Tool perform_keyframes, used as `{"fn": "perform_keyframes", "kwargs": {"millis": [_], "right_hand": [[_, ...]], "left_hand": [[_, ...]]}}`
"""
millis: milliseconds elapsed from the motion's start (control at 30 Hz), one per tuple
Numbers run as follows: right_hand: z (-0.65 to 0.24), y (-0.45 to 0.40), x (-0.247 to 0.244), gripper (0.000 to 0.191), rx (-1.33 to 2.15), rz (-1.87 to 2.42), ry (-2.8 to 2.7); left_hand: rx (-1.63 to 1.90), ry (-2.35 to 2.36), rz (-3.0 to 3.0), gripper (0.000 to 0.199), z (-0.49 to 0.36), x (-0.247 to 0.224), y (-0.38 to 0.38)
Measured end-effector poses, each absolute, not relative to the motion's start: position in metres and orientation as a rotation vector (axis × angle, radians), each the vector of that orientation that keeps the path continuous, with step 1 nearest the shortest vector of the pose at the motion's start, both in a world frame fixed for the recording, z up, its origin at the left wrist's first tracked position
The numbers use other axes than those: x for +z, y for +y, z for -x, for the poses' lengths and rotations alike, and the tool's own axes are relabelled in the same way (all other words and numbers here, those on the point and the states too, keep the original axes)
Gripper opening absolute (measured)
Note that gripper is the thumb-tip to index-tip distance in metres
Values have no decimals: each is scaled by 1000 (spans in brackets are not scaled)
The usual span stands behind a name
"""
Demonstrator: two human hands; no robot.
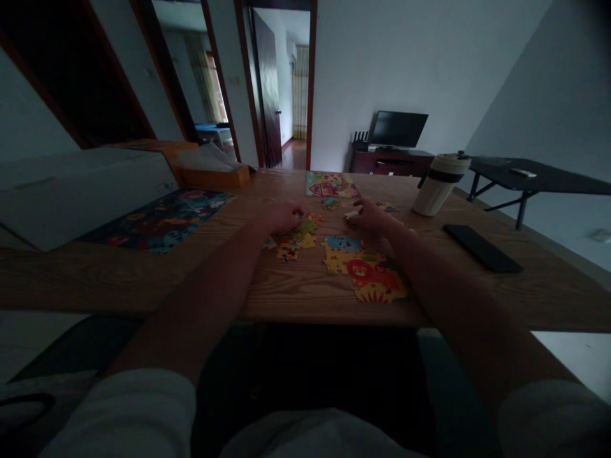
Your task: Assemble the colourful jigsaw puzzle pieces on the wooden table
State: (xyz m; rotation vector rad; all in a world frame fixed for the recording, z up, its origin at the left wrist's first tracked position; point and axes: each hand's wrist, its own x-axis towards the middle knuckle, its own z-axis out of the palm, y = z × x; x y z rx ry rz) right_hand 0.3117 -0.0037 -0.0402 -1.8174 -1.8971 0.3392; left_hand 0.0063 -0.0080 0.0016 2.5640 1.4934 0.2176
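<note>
The person's left hand point(284, 217) rests palm down at the edge of a loose cluster of multicoloured cardboard jigsaw pieces point(296, 237), its fingers together and curled over them; the dim light hides whether they pinch anything. The right hand point(372, 214) reaches forward with its fingers slightly apart, right beside a small pale jigsaw piece point(351, 216), and whether they grip it cannot be told. Nearer the person, below the right hand, a joined yellow, blue and red jigsaw section point(368, 275) shows a red lion. A colourful rectangular jigsaw picture point(330, 184) lies farther along a long wood-grain table point(95, 277), with two small separate jigsaw pieces point(330, 203) nearer the hands. To the left, a dark multicoloured jigsaw picture point(160, 221) lies against a large white box point(71, 197), beyond which sits an orange cardboard box point(210, 172). To the right stand a cream tumbler with a dark band point(442, 184) and a flat black smartphone point(482, 248). Beyond the table, a black monitor point(398, 129) sits on a dark red wooden cabinet point(391, 164).
</note>
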Motion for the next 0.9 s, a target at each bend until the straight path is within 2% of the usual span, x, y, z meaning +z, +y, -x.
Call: {"fn": "perform_keyframes", "kwargs": {"millis": [167, 333, 533, 900], "right_hand": [[-287, -22, -28, 58, 316, 1625, -1944], [-261, -32, -29, 48, 420, 1717, -2096], [-269, -25, -32, 22, 579, 1684, -2187], [-272, -33, -24, 33, 560, 1657, -2364]], "left_hand": [[327, 1351, -2650, 45, -24, 0, -23], [282, 1101, -2659, 49, -44, -13, -30], [186, 1113, -2842, 41, -46, -19, -30], [120, 1003, -2919, 32, -47, -14, -34]]}}
